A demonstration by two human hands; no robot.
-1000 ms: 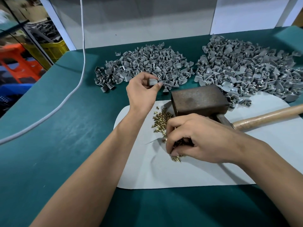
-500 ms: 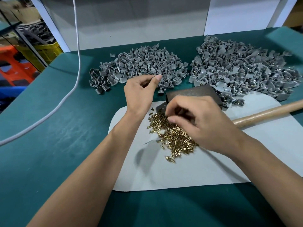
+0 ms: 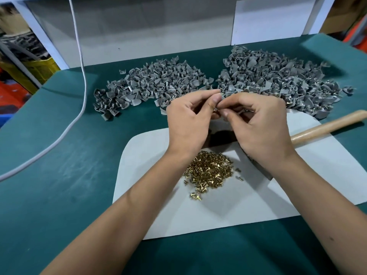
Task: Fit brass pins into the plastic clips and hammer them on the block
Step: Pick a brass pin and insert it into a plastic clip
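Observation:
My left hand [image 3: 188,118] and my right hand [image 3: 258,124] meet fingertip to fingertip above the metal block [image 3: 222,135], which they mostly hide. The left pinches a small grey plastic clip [image 3: 216,109]. The right thumb and forefinger pinch against it; the brass pin itself is too small to make out. A heap of brass pins [image 3: 208,171] lies on the white mat [image 3: 158,205] below my wrists. Two heaps of grey clips lie behind: the left heap [image 3: 151,86] and the right heap [image 3: 278,80].
A hammer's wooden handle [image 3: 327,126] lies to the right on the mat. A white cable [image 3: 79,76] hangs down and runs over the green table [image 3: 59,175] at the left. A grey wall panel closes off the back edge.
My right hand left the pin heap, rose over the block and met my left hand. The left hand drew the clip back from the heap. The pin heap now lies uncovered.

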